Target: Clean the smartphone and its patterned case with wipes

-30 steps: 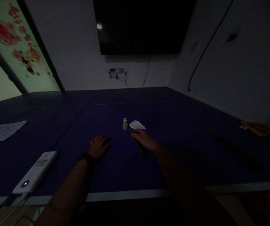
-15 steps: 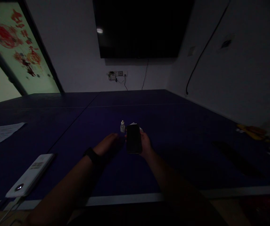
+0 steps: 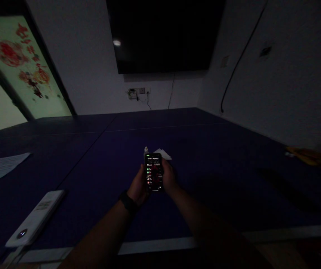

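A smartphone (image 3: 154, 173) with its screen lit is held upright over the blue table, showing a list of small coloured icons. My left hand (image 3: 138, 185), a dark band on its wrist, grips the phone's left edge. On the other edge my right hand (image 3: 169, 175) is closed round it. Just behind the phone stands a small dropper bottle (image 3: 146, 150), mostly hidden apart from its pale tip. White paper (image 3: 164, 154) lies behind the phone's upper right corner.
A white power bank (image 3: 37, 216) with a cable lies at the front left, and printed sheets (image 3: 3, 168) behind it. To the right are a dark flat object (image 3: 286, 188) and a yellow item (image 3: 306, 155). A large screen (image 3: 166, 35) hangs on the wall.
The phone's screen has gone from dark to lit. My left hand has moved right, from the table onto the phone, which now hides most of the bottle.
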{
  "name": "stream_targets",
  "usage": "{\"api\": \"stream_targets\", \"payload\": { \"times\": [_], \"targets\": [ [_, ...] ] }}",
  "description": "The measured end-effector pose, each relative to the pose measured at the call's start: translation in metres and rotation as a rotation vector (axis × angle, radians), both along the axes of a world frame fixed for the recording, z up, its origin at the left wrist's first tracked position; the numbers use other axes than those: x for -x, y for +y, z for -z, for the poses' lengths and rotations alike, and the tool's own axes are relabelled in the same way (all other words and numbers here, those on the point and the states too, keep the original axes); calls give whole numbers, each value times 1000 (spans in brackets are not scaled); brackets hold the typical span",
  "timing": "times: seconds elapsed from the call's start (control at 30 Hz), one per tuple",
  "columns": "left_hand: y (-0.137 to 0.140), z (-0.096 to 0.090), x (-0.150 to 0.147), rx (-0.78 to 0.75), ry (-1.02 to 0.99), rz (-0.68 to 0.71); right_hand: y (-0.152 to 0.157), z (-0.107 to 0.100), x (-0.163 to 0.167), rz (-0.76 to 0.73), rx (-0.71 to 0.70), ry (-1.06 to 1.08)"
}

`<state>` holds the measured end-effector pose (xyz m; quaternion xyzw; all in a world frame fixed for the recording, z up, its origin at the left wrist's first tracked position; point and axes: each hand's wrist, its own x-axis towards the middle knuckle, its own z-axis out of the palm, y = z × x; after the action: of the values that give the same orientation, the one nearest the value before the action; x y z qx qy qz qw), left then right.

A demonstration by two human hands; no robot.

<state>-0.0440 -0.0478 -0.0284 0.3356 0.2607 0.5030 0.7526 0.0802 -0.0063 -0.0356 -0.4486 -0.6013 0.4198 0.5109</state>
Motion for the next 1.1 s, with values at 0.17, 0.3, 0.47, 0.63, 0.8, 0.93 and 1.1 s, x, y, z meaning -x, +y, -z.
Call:
{"api": "stream_targets", "payload": {
  "times": [0.17,0.3,0.47,0.63,0.8,0.93,1.1],
  "targets": [
    [3,1,0,-3,7,-91,4,2,1,43,-17,89],
    [2,-1,-2,-40,0,-177,9,3,-9,66,-29,97],
    [1,-3,3,-16,-16,-174,18,4,-32,133,-39,70],
    [2,-4,8,-7,5,-187,20,6,-49,132,-88,24],
    [6,-1,8,-51,-25,-209,19,10,-50,66,-152,-5],
    [6,0,8,-63,-40,-207,20,17,-49,1,-194,-13],
    [5,0,8,-73,-45,-201,24,24,-49,-46,-235,-10]
  ]
}}
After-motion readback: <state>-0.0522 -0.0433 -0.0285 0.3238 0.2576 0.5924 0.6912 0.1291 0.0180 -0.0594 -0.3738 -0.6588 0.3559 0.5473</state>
